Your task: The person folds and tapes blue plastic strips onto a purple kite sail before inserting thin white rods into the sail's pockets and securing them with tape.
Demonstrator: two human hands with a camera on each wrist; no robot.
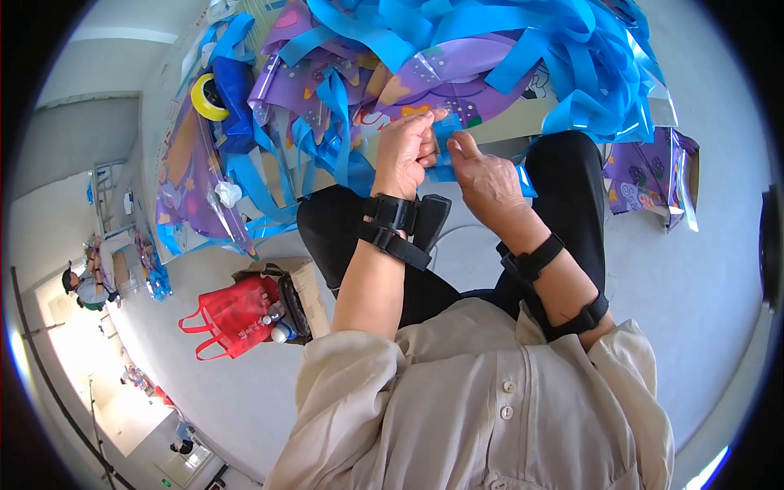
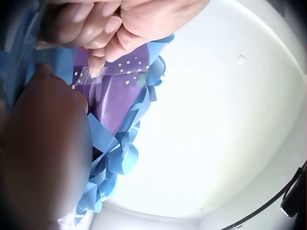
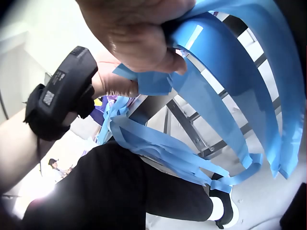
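Observation:
Close together over the lap at the table's near edge, both hands work on blue ribbon [image 1: 447,129]. My left hand [image 1: 400,155] has its fingers curled and grips a short flat section of it. From the right, my right hand [image 1: 492,186] pinches the ribbon between thumb and fingers. Long loops of blue ribbon [image 3: 225,62] hang below the right hand in the right wrist view. A small piece of clear tape [image 2: 91,75] shows by a fingertip in the left wrist view. Purple printed sheets [image 1: 457,73] lie just beyond the hands.
A heap of blue ribbon [image 1: 596,82] covers the table's right side. At left stands a blue tape dispenser [image 1: 237,106] with a yellow tape roll [image 1: 210,96]. A red bag [image 1: 237,314] and a cardboard box [image 1: 306,286] are on the floor. Another person [image 1: 90,286] is far left.

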